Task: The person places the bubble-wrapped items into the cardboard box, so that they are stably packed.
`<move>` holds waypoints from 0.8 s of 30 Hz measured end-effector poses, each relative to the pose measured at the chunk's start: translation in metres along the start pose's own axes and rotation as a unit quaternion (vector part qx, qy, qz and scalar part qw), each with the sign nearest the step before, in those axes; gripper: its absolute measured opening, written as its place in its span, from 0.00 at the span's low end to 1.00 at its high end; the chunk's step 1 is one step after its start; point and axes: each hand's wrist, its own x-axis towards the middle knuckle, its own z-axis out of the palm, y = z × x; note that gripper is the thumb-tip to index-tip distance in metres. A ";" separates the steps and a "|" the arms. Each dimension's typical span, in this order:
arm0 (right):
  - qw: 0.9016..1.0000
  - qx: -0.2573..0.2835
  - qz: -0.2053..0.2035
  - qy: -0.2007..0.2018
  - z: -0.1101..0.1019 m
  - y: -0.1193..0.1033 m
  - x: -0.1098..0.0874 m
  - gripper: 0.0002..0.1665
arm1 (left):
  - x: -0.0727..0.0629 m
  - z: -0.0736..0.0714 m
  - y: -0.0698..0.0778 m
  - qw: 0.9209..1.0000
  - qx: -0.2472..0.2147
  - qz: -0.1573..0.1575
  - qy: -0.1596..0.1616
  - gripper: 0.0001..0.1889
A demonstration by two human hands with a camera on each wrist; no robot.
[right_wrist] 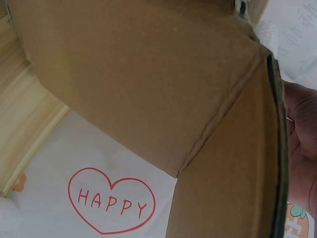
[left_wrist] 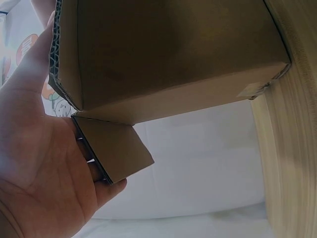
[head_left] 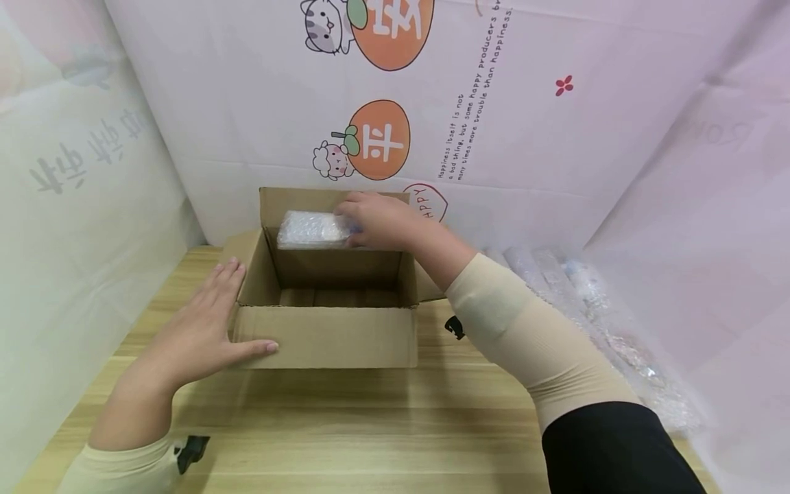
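Observation:
An open cardboard box [head_left: 327,336] stands on the table with its flaps folded outward. My left hand [head_left: 204,329] rests at its left corner: the fingers lie along the left flap [left_wrist: 116,148] and the straight thumb touches the front flap. Over the back part of the opening, my right hand [head_left: 382,221] grips the right end of a bubble-wrapped package [head_left: 308,230]; what is inside the wrap cannot be made out. In the right wrist view, the box wall hides most of the right hand [right_wrist: 303,144].
Several clear-wrapped items [head_left: 580,288] lie along the right side of the wooden table [head_left: 345,432]. A small black clip-like thing [head_left: 455,327] shows by the right forearm. Printed white cloth [head_left: 512,137] hangs behind and at both sides.

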 end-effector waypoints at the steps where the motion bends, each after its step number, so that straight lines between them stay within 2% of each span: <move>1: 1.000 0.001 0.001 0.000 0.000 -0.001 0.001 0.34 | 0.000 0.000 0.000 1.000 0.000 0.000 -0.001 0.67; 7: 1.000 0.002 0.012 -0.015 0.002 -0.005 0.002 0.35 | 0.000 0.000 0.000 1.000 0.002 -0.002 -0.003 0.67; 14: 0.999 -0.007 0.027 -0.045 0.008 -0.003 0.000 0.42 | -0.001 0.000 0.000 1.000 0.001 -0.003 -0.002 0.67; 24: 0.999 0.023 0.037 -0.021 0.007 0.010 -0.016 0.41 | -0.001 -0.001 0.000 1.000 -0.001 -0.004 -0.001 0.67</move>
